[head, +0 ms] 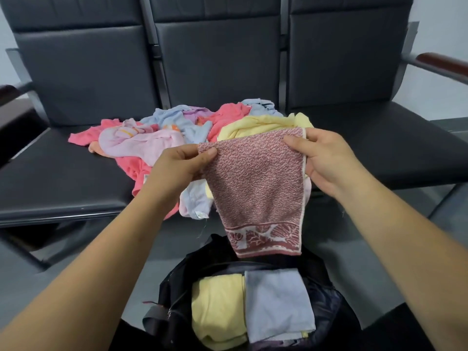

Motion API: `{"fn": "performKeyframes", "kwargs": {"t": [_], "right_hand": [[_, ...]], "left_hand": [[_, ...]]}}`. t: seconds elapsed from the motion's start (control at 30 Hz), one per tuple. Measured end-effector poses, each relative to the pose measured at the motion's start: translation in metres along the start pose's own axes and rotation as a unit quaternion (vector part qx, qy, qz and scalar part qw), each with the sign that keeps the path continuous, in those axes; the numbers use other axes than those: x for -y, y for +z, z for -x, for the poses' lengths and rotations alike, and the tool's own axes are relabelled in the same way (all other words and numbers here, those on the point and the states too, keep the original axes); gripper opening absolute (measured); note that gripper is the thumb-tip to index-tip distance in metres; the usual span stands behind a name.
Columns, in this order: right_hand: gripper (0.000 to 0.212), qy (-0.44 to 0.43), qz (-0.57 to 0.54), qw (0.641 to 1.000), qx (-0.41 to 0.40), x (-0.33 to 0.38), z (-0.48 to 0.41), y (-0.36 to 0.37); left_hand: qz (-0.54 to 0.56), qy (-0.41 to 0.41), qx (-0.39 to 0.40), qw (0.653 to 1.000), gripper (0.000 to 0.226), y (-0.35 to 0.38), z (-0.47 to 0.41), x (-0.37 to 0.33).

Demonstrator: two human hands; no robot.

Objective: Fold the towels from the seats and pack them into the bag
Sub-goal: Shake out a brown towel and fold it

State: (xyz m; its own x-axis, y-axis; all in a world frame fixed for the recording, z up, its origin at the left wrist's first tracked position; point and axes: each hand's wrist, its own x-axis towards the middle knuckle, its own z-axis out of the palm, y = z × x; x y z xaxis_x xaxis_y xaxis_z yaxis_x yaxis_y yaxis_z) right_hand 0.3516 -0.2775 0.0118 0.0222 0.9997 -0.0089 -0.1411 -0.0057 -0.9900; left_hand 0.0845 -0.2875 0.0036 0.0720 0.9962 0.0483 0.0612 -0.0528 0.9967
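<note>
- The left grip (181,164) and right grip (326,160) each pinch a top corner of the mauve towel (255,188).
- It hangs above the open bag (174,295); loose towels (157,138) lie on the seats (63,178).

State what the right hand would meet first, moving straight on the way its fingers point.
Probably the left hand, pinching the dusty-pink patterned terry towel the right hand also holds; depth is unclear.

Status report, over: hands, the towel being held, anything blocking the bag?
Left grip and right grip pinch top corners of the patterned towel, hanging above the bag. Yellow towel and blue towel folded inside. Nothing blocks the opening.
</note>
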Motion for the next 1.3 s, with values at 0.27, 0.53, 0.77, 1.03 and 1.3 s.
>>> {"fn": "performKeyframes", "kwargs": {"t": [0.27,0.53,0.77,1.03,1.3], "right_hand": [[0.029,0.065,-0.105,0.990,0.063,-0.003,-0.006,-0.004],[0.002,-0.056,0.071,0.994,-0.056,0.003,0.003,0.001],[0.031,-0.139,-0.012,0.988,0.064,0.005,0.010,0.005],[0.085,-0.064,0.110,0.991,0.034,-0.006,0.005,0.009],[0.051,0.072,-0.071,0.994,-0.049,-0.009,0.003,0.011]], "left_hand": [[0.060,0.015,0.019,0.998,0.012,0.005,0.003,-0.005],[-0.005,0.083,-0.064,0.995,0.015,-0.001,0.001,-0.003],[0.012,0.131,-0.041,0.990,0.017,0.008,0.007,-0.016],[0.023,-0.018,0.166,0.986,0.075,-0.002,0.002,-0.008],[0.178,-0.235,0.099,0.950,0.042,0.025,0.005,0.001]]}}
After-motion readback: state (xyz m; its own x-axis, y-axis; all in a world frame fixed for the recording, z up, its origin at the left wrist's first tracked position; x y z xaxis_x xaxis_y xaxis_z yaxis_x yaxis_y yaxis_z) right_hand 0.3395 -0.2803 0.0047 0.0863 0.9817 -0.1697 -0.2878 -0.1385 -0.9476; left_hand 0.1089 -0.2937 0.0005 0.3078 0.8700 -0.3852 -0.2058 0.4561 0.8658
